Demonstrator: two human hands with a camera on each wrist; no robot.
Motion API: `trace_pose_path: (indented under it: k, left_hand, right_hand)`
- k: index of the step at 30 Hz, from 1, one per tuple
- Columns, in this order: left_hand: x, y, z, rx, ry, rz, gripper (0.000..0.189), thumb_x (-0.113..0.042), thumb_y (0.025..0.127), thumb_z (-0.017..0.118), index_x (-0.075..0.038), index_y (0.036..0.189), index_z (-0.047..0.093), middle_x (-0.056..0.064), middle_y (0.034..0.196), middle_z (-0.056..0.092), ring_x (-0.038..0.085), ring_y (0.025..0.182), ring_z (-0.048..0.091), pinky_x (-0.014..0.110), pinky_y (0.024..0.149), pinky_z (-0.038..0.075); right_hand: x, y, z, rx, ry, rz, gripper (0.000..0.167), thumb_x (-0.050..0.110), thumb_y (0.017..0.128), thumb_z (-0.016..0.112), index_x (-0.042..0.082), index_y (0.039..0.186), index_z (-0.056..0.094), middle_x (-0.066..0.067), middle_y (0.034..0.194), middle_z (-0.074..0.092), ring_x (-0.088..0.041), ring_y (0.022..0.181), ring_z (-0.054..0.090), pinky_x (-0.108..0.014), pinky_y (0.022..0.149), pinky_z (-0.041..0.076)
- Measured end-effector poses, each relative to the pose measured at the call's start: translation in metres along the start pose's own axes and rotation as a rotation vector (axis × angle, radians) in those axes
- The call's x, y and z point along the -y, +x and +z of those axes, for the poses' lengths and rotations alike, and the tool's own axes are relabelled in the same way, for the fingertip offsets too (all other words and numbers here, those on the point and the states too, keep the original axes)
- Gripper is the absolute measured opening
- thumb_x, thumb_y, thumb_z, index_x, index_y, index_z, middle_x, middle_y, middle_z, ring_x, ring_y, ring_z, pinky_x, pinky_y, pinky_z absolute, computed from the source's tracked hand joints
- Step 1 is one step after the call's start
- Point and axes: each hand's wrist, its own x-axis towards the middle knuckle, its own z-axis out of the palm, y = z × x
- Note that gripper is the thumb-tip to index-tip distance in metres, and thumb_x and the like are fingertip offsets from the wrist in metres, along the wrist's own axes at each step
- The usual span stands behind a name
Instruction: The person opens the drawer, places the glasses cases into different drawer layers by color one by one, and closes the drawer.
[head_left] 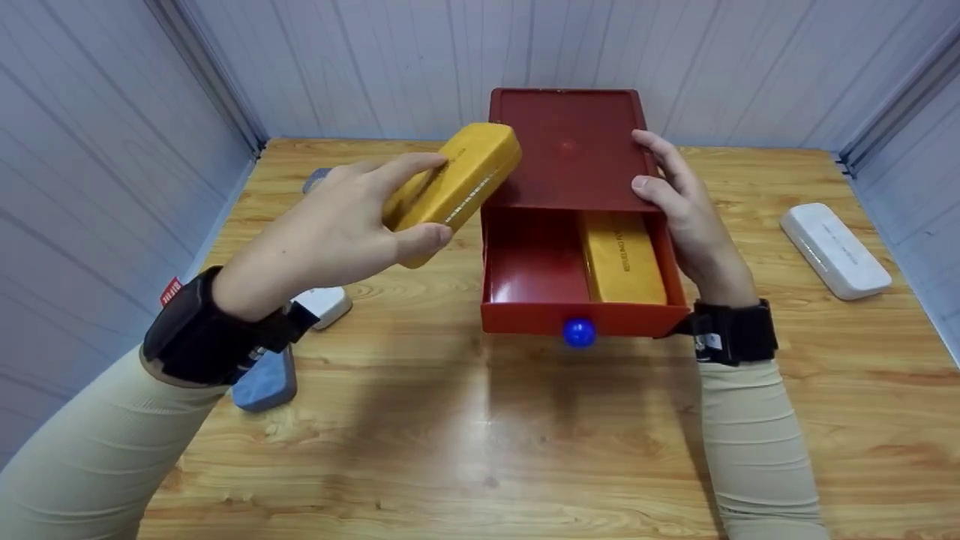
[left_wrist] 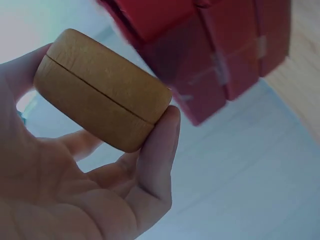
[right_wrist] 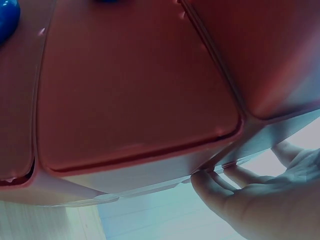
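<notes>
My left hand (head_left: 337, 217) holds a yellow glasses case (head_left: 469, 176) in the air, left of the red drawer cabinet (head_left: 566, 150). In the left wrist view, thumb and fingers grip the case (left_wrist: 100, 90) from both sides, and a seam runs along its end. The cabinet's top drawer (head_left: 536, 262) is pulled out, with a blue knob (head_left: 579, 332) on its front. A second yellow case (head_left: 626, 259) lies on the drawer's right side. My right hand (head_left: 690, 217) rests against the cabinet's right side, its fingertips (right_wrist: 202, 182) touching the wall.
A white case (head_left: 836, 251) lies at the right of the wooden table (head_left: 480, 465). Below my left wrist are another white case (head_left: 330, 306) and a blue case (head_left: 268, 382), both partly hidden. A greyish thing (head_left: 315, 178) peeks out behind my left hand. Panel walls (head_left: 390, 67) enclose the table.
</notes>
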Motion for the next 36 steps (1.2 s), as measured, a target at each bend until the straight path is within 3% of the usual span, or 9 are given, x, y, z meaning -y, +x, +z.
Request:
trace_pose_path:
  k: [7, 16, 23, 31, 36]
  left_hand:
    - [-0.024, 0.001, -0.001, 0.095, 0.051, 0.092, 0.073, -0.053, 0.098, 0.067, -0.034, 0.163, 0.041, 0.005, 0.130, 0.060, 0.023, 0.090, 0.059, 0.037, 0.071, 0.049]
    - [-0.045, 0.011, 0.002, 0.207, 0.112, 0.104, 0.076, -0.060, 0.097, 0.065, -0.036, 0.164, 0.039, 0.008, 0.138, 0.058, 0.024, 0.099, 0.060, 0.038, 0.075, 0.050]
    - [-0.056, 0.015, 0.006, 0.239, 0.117, 0.128, 0.074, -0.062, 0.094, 0.068, -0.038, 0.160, 0.044, 0.000, 0.115, 0.059, 0.022, 0.091, 0.061, 0.037, 0.070, 0.050]
    - [-0.065, 0.018, 0.010, 0.295, 0.177, 0.163, 0.068, -0.060, 0.096, 0.065, -0.039, 0.158, 0.046, -0.004, 0.119, 0.058, 0.020, 0.098, 0.060, 0.037, 0.074, 0.053]
    - [-0.074, 0.023, 0.010, 0.330, 0.233, 0.142, 0.066, -0.055, 0.096, 0.066, -0.033, 0.156, 0.049, -0.001, 0.107, 0.062, 0.021, 0.094, 0.060, 0.036, 0.069, 0.052]
  right_hand:
    - [0.000, 0.000, -0.001, 0.008, 0.002, 0.008, 0.058, 0.010, 0.106, 0.052, 0.012, 0.163, 0.039, -0.009, 0.164, 0.034, -0.030, 0.132, 0.047, -0.031, 0.097, 0.053]
    - [-0.001, 0.002, -0.001, 0.004, -0.002, 0.015, 0.058, 0.008, 0.106, 0.052, 0.011, 0.163, 0.039, -0.009, 0.165, 0.034, -0.027, 0.132, 0.047, -0.028, 0.097, 0.054]
    - [-0.002, 0.004, 0.001, 0.011, 0.006, 0.018, 0.059, 0.007, 0.106, 0.051, 0.011, 0.163, 0.039, -0.008, 0.166, 0.033, -0.027, 0.134, 0.047, -0.028, 0.102, 0.050]
    - [-0.001, 0.005, 0.001, 0.017, 0.008, 0.009, 0.059, 0.008, 0.106, 0.052, 0.009, 0.163, 0.038, -0.008, 0.168, 0.031, -0.028, 0.138, 0.043, -0.028, 0.104, 0.048]
    - [-0.001, 0.005, 0.000, 0.010, 0.006, 0.014, 0.058, 0.008, 0.106, 0.052, 0.009, 0.163, 0.039, -0.009, 0.166, 0.032, -0.028, 0.135, 0.044, -0.028, 0.102, 0.050]
